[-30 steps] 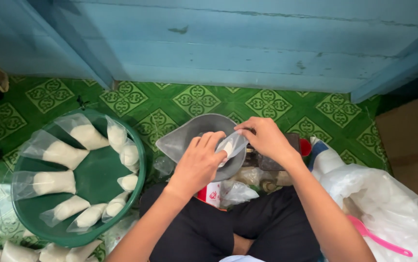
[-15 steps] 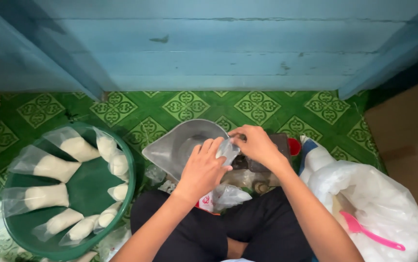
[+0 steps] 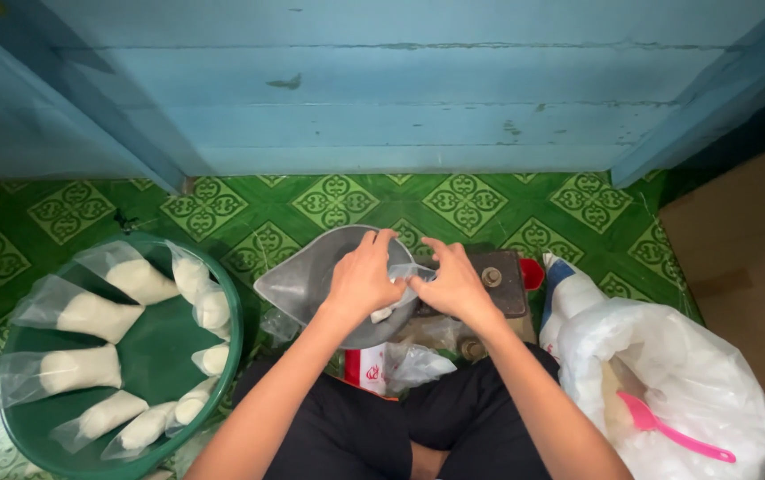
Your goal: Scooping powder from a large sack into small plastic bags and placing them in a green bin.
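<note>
A small clear bag (image 3: pixel 400 289) with a bit of white stuff in it sits between the two hands, right over the grey metal scoop pan (image 3: pixel 307 280) of a scale. The left hand (image 3: pixel 363 280) is curled around the left side of the bag, with its fingers bent and pinching the thin plastic at the top. The right hand (image 3: pixel 455 284) is curled the same way on the other side, and its fingers grip the bag too, so both hands hold the one bag and almost touch each other. The pan has a pointed spout that aims to the left, and it rests on a dark, rusty scale base (image 3: pixel 498 280) just behind the right hand. A little red thing (image 3: pixel 532 273) peeks out at the right edge of the scale. The person sits cross-legged in black trousers (image 3: pixel 356 436) on a green patterned floor (image 3: pixel 480 200). To the left there is a big green round tub (image 3: pixel 222 356), and many filled clear bags (image 3: pixel 89 316) of white stuff lie inside it along the rim. To the right stands a large white plastic sack (image 3: pixel 693 391), open at the top, with a pink scoop (image 3: pixel 667 431) stuck in it. Behind everything there is a blue wooden wall (image 3: pixel 400 89), and a brown cardboard box (image 3: pixel 747 249) stands at the far right
</note>
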